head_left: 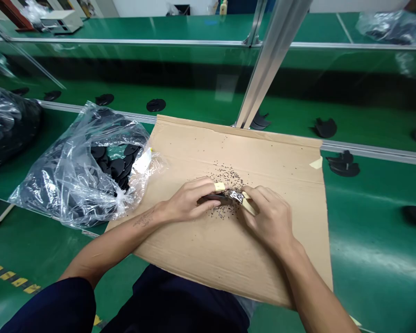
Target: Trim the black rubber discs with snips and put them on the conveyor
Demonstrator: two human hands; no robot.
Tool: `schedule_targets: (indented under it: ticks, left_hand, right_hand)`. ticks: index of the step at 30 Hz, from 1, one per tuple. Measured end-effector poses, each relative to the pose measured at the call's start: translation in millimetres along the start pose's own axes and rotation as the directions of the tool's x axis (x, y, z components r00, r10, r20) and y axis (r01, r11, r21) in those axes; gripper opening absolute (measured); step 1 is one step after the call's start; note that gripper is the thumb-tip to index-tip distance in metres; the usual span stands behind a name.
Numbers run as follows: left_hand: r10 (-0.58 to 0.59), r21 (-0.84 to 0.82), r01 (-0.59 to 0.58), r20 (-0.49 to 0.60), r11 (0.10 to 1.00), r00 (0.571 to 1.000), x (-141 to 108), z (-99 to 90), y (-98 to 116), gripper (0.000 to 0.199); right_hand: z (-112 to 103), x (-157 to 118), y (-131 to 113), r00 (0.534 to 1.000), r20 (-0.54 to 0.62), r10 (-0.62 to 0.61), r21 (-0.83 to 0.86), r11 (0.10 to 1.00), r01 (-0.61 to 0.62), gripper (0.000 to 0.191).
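I use the aluminium post point(272, 64) as the reference. A horizontal metal rail point(135, 42) runs to both sides of it. On the green upper shelf point(125, 28), I locate a pale box-shaped device point(63, 21) well left of the post and a clear plastic bundle point(384, 25) to its right. I register a small bottle point(223, 7) left of the post, and yellow-and-black floor tape point(14, 278) at lower left, well apart from it.

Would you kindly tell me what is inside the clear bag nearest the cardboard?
The bag holds rounded black pieces, seen heaped where the plastic gapes. Crumpled, shiny plastic blurs the rest, and whatever lies beneath the top pieces is hidden.
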State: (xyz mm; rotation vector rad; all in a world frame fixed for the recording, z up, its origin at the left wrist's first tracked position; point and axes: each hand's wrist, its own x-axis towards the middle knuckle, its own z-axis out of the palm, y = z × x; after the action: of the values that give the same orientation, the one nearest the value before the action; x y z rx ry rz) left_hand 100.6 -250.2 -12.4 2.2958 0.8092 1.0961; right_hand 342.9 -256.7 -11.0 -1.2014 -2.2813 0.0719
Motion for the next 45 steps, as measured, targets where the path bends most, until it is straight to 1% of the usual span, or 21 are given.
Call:
schedule_targets:
  ticks: [2,3,5,7,9,11,12,14,16,18,19,21,23,25,27,28,30,33,35,40,45]
  left_hand:
    - [-0.017,-0.015,0.017,-0.012,1.0,1.0,0.1,0.3,0.3,0.031]
    - [-0.039,-0.032,0.038,-0.032,0.999,0.999,0.0,0.4,0.5,0.029]
    - [-0.123,-0.108,0.114,-0.084,0.988,0.989,-0.7,0.9,0.9,0.026]
    - [-0.226,-0.216,0.199,-0.107,0.956,0.968,-1.9,1.9,1.5,0.022]
    - [-0.282,-0.304,0.24,-0.101,0.922,0.954,-3.0,3.4,2.2,0.019]
    - [-0.288,-0.348,0.239,-0.097,0.907,0.953,-3.6,4.7,3.0,0.015]
    - [-0.279,-0.351,0.229,-0.099,0.908,0.955,-3.8,5.2,3.2,0.014]
    - [-0.232,-0.304,0.19,-0.107,0.934,0.967,-3.9,5.7,3.5,0.017]
    - [-0.143,-0.173,0.125,-0.093,0.977,0.985,-4.2,6.3,3.2,0.024]
    - [-0.041,0.01,0.042,-0.056,0.999,0.998,-4.9,7.5,2.8,0.029]
    - [0.001,0.097,0.002,-0.032,0.995,0.999,-5.4,8.4,2.6,0.031]
    - [0.047,0.218,-0.047,0.006,0.975,0.999,-6.3,10.1,2.2,0.035]
    - [0.047,0.261,-0.052,0.026,0.964,0.999,-6.7,10.8,1.4,0.035]
    - [0.034,0.245,-0.036,0.013,0.969,0.999,-6.2,10.0,0.1,0.034]
    - [0.023,0.195,-0.017,-0.029,0.981,0.999,-4.9,8.0,-1.2,0.031]
    - [0.016,0.16,-0.007,-0.053,0.987,0.998,-4.0,6.8,-1.6,0.03]
    - [-0.002,0.093,0.01,-0.086,0.996,0.996,-2.5,5.0,-1.4,0.028]
    - [-0.005,0.027,0.007,-0.087,1.0,0.996,-1.4,4.3,0.8,0.028]
    - [0.005,0.01,-0.004,-0.075,1.0,0.997,-1.5,5.0,2.4,0.029]
    - [0.01,0.012,-0.009,-0.056,1.0,0.998,-2.0,6.1,3.6,0.027]
    - [0.017,0.034,-0.015,-0.061,0.999,0.998,-3.0,5.9,2.7,0.031]
  right_hand:
    - [0.0,0.2,-1.0,1.0,0.005,0.007,0.064,0.998,-0.007,0.017]
    - [-0.2,0.7,-1.9,1.0,0.006,0.02,0.125,0.992,-0.021,0.017]
    - [-1.6,2.6,-4.5,0.998,0.011,0.056,0.283,0.957,-0.057,0.014]
    - [-4.2,4.9,-7.8,0.995,0.025,0.094,0.419,0.903,-0.095,0.012]
    - [-7.3,6.6,-10.5,0.994,0.035,0.103,0.5,0.86,-0.107,0.011]
    - [-9.5,6.9,-11.7,0.997,0.022,0.075,0.532,0.843,-0.076,0.014]
    - [-9.8,6.4,-11.7,0.999,0.003,0.045,0.521,0.853,-0.04,0.015]
    - [-8.6,4.5,-11.0,0.998,-0.048,-0.04,0.433,0.9,0.057,0.014]
    - [-5.8,2.0,-10.7,0.987,-0.084,-0.137,0.304,0.94,0.157,0.013]
    - [-2.8,-0.3,-12.0,0.971,-0.096,-0.217,0.214,0.949,0.233,0.015]
    - [-1.8,-1.1,-13.3,0.965,-0.099,-0.243,0.193,0.946,0.258,0.015]
    - [-1.3,-1.8,-16.3,0.958,-0.099,-0.269,0.198,0.938,0.284,0.014]
    - [-2.6,-1.3,-18.5,0.964,-0.097,-0.248,0.28,0.923,0.265,0.014]
    - [-5.0,0.2,-18.4,0.978,-0.106,-0.181,0.391,0.896,0.208,0.016]
    - [-7.0,2.0,-15.0,0.987,-0.131,-0.092,0.431,0.891,0.141,0.018]
    - [-7.5,2.8,-12.3,0.988,-0.144,-0.055,0.405,0.908,0.11,0.018]
    - [-7.2,3.9,-5.8,0.989,-0.148,-0.026,0.281,0.957,0.067,0.017]
    - [-4.4,3.6,1.7,0.994,-0.092,-0.059,0.053,0.997,0.064,0.014]
    - [-2.5,2.6,3.2,0.995,-0.053,-0.086,-0.033,0.996,0.084,0.014]
    - [-2.4,1.2,-0.5,0.994,-0.001,-0.108,-0.088,0.99,0.108,0.018]
    - [-3.3,2.0,-1.4,0.993,-0.034,-0.117,-0.134,0.985,0.111,0.016]
